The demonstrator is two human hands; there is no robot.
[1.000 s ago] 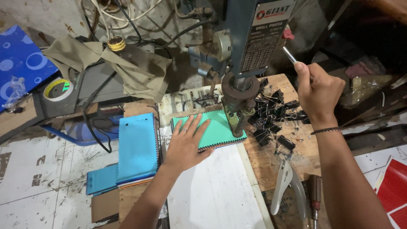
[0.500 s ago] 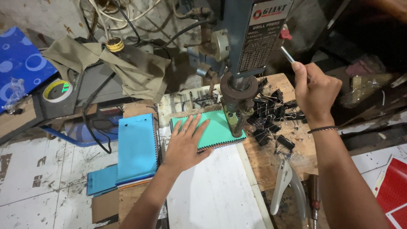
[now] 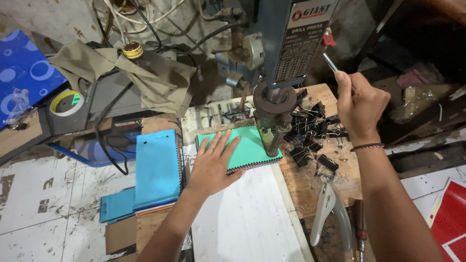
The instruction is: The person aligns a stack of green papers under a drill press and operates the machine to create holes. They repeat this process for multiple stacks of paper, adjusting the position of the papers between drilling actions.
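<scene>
My left hand (image 3: 213,164) lies flat, fingers spread, on a teal stack of sheets with zigzag edges (image 3: 255,147) under the spindle of a blue drill press (image 3: 279,58). The drill bit (image 3: 274,141) stands at the stack's right edge. My right hand (image 3: 358,107) is raised to the right of the machine, closed around its metal feed lever (image 3: 330,62). A black cord band sits on that wrist.
A pile of black binder clips (image 3: 310,133) lies right of the spindle on the wooden bench (image 3: 310,184). A blue stack (image 3: 157,167) lies to the left, a white board (image 3: 242,218) in front. A stapler-like tool (image 3: 329,218), tape roll (image 3: 66,102), cables and cloth (image 3: 145,77) surround.
My right hand has pulled the lever slightly and the spindle has come lower onto the teal stack. My left hand has stayed pressed on the stack.
</scene>
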